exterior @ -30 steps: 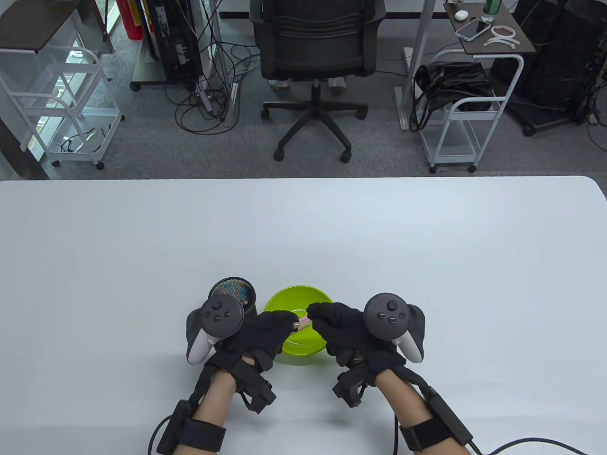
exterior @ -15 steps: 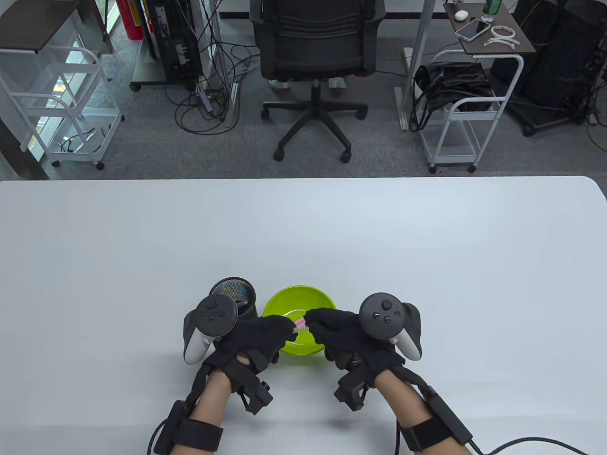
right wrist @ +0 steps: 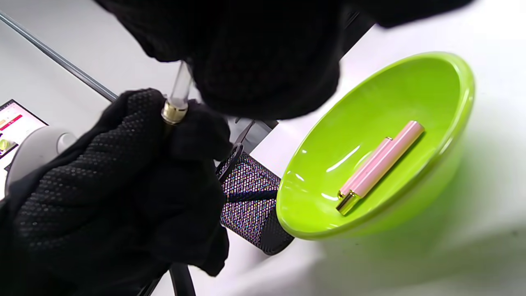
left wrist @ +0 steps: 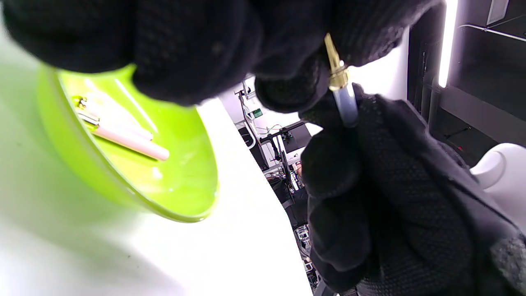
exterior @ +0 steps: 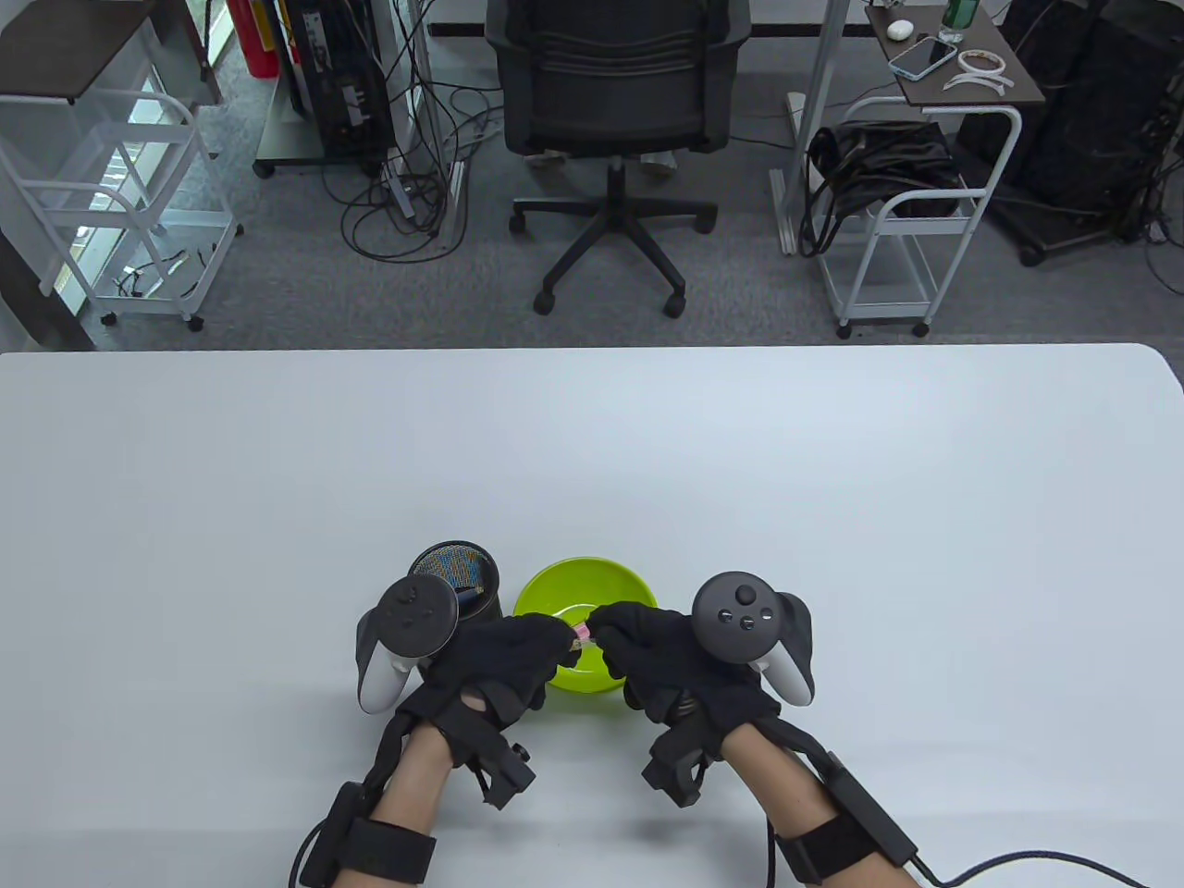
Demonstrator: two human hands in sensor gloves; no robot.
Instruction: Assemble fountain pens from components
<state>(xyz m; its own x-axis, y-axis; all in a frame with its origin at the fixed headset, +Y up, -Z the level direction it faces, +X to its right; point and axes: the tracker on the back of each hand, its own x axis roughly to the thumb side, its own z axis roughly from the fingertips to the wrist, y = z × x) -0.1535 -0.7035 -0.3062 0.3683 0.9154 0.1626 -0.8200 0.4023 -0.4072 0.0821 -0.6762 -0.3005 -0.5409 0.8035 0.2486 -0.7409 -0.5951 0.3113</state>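
My left hand (exterior: 553,640) and right hand (exterior: 612,627) meet fingertip to fingertip over the near rim of the green bowl (exterior: 618,575). Between them is one pen part, with only a short pink bit (exterior: 581,635) showing in the table view. In the left wrist view my left fingers pinch its gold end (left wrist: 336,61), and its clear tube (left wrist: 346,105) runs into my right hand. In the right wrist view my right fingers hold the clear tube (right wrist: 181,84) and the gold ring (right wrist: 174,112) sits at my left fingers. A pink cap with gold trim (right wrist: 380,164) lies in the bowl.
A black mesh pen cup (exterior: 458,569) stands just left of the bowl, behind my left hand; it also shows in the right wrist view (right wrist: 250,193). The white table (exterior: 740,481) stretches far and to both sides. An office chair stands beyond the far edge.
My right hand has moved left toward my left hand. The stretch of pink part showing between the fingertips has become shorter.
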